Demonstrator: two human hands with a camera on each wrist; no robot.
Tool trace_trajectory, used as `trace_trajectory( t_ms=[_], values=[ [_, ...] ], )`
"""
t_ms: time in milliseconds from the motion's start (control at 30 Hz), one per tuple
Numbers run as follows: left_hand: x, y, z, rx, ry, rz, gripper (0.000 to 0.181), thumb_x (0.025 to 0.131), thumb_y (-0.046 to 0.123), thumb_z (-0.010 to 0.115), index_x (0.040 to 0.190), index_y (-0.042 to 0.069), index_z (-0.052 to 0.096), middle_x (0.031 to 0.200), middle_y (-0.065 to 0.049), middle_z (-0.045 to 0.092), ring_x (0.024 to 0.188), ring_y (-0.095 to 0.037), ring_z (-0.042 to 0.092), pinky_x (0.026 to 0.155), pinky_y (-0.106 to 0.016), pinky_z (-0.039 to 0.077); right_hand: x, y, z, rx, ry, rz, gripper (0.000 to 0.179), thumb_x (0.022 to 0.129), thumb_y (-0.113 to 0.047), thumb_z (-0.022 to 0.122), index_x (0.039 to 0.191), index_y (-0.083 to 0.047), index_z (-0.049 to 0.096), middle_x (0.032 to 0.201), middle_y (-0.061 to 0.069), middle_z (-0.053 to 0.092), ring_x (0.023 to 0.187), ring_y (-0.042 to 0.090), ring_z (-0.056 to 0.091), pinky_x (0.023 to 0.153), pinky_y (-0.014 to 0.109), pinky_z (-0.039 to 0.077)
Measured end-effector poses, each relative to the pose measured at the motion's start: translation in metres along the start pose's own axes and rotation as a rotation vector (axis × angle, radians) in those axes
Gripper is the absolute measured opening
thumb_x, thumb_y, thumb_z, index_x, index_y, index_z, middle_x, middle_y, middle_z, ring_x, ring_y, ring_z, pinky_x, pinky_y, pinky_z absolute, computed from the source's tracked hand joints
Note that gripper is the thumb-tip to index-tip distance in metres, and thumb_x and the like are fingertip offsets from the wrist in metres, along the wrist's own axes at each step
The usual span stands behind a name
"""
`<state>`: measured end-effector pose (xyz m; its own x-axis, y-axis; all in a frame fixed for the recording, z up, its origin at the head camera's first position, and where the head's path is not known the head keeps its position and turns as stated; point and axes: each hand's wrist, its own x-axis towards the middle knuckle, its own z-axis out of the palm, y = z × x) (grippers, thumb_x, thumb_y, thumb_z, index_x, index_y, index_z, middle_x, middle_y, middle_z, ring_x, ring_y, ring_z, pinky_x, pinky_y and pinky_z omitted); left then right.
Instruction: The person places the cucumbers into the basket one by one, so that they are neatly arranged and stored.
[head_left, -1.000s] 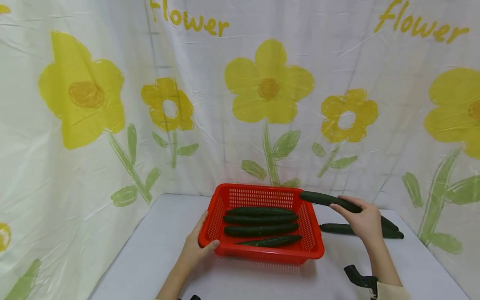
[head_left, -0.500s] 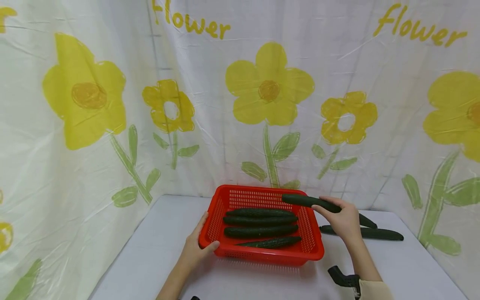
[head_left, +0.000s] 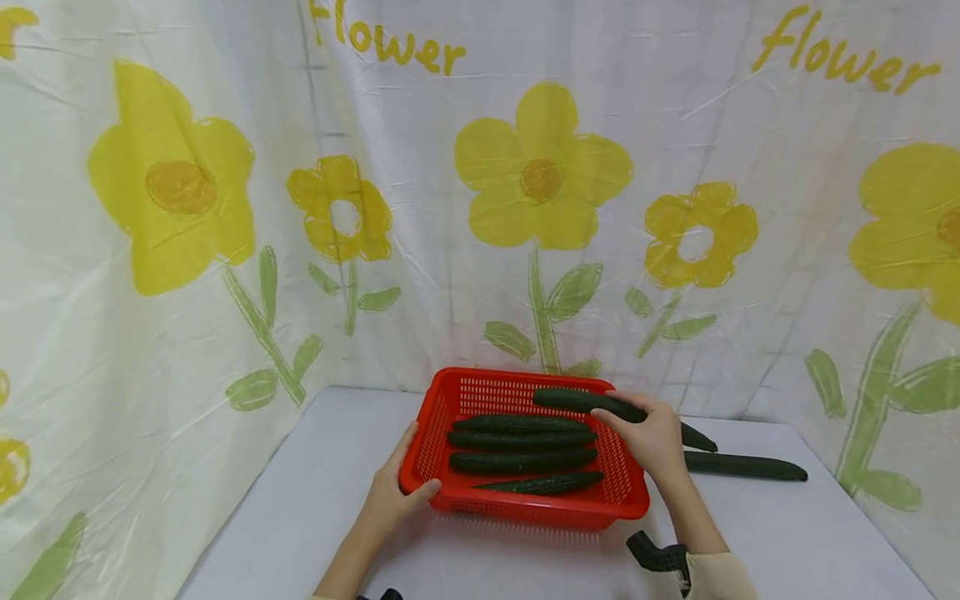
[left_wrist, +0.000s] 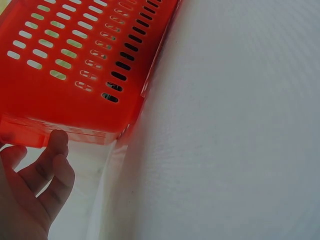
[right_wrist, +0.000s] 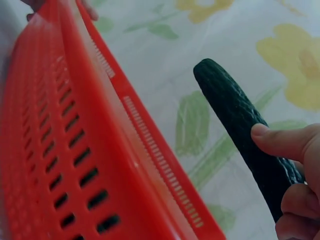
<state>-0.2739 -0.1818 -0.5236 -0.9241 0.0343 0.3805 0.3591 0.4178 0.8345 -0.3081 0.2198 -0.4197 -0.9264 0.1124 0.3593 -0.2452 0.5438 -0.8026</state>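
Note:
A red perforated plastic basket (head_left: 540, 507) stands on the table with several dark green cucumbers (head_left: 522, 461) lying crosswise in it. My left hand (head_left: 390, 492) grips its left end, thumb at the front corner; in the left wrist view, curled fingers (left_wrist: 59, 145) meet the red wall. My right hand (head_left: 652, 437) pinches another cucumber (head_left: 566, 400) around its middle, thumb on the near side. That cucumber is raised above the rim, its left end over the back right of the basket, as the right wrist view also shows it held high.
One more cucumber (head_left: 750, 467) lies on the white table (head_left: 300, 517) right of the basket, partly hidden behind the right wrist. A white curtain (head_left: 420, 317) printed with yellow flowers hangs behind and beside the table. Black mounts (head_left: 660, 554) sit at the wrists.
My right hand has carried its cucumber leftward, from beside the basket to over its back right part. The left hand and the basket stay in place.

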Motion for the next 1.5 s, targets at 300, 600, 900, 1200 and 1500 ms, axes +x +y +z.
trace_trajectory(
  t_ms=[300,600,900,1200,1500],
  values=[
    [0.000,-0.001,0.000,-0.008,-0.013,-0.004,0.093,0.088,0.027,0.080,0.168,0.021,0.033,0.163,-0.012,0.049,0.122,-0.028,0.065,0.092,-0.028,0.056,-0.004,-0.010,0.027,0.025,-0.041,-0.030,0.053,0.084,-0.042,0.091,0.126,-0.012,0.080,0.136,0.017,0.071,0.133,0.039,0.060,0.107,0.063,0.049],
    [0.002,-0.002,0.001,-0.012,-0.012,0.007,0.093,0.089,0.027,0.080,0.168,0.020,0.032,0.165,-0.009,0.047,0.127,-0.029,0.063,0.096,-0.029,0.055,-0.010,-0.018,0.046,0.057,-0.047,-0.013,0.050,0.082,-0.041,0.092,0.123,-0.016,0.081,0.132,0.012,0.074,0.129,0.035,0.062,0.102,0.058,0.053],
    [0.002,0.001,0.000,-0.027,-0.023,-0.018,0.094,0.089,0.028,0.080,0.169,0.023,0.032,0.165,-0.011,0.046,0.126,-0.030,0.063,0.093,-0.027,0.056,-0.023,-0.026,0.066,0.068,-0.055,-0.001,0.042,0.083,-0.035,0.093,0.119,-0.017,0.082,0.122,0.005,0.078,0.113,0.025,0.067,0.091,0.041,0.057],
    [0.001,-0.002,-0.001,-0.040,-0.033,-0.024,0.094,0.090,0.029,0.079,0.169,0.020,0.030,0.166,-0.011,0.044,0.127,-0.031,0.062,0.092,-0.024,0.055,-0.039,-0.039,0.084,0.088,-0.097,-0.027,0.039,0.082,-0.031,0.094,0.116,-0.016,0.083,0.122,0.006,0.078,0.116,0.027,0.069,0.095,0.047,0.057],
    [0.001,0.000,-0.001,-0.017,-0.019,-0.021,0.094,0.089,0.030,0.080,0.169,0.018,0.031,0.166,-0.009,0.044,0.130,-0.033,0.062,0.094,-0.027,0.055,-0.051,-0.047,0.097,0.044,-0.126,-0.061,0.038,0.079,-0.029,0.096,0.113,-0.016,0.084,0.120,0.008,0.078,0.119,0.032,0.070,0.091,0.049,0.061]
  ],
)
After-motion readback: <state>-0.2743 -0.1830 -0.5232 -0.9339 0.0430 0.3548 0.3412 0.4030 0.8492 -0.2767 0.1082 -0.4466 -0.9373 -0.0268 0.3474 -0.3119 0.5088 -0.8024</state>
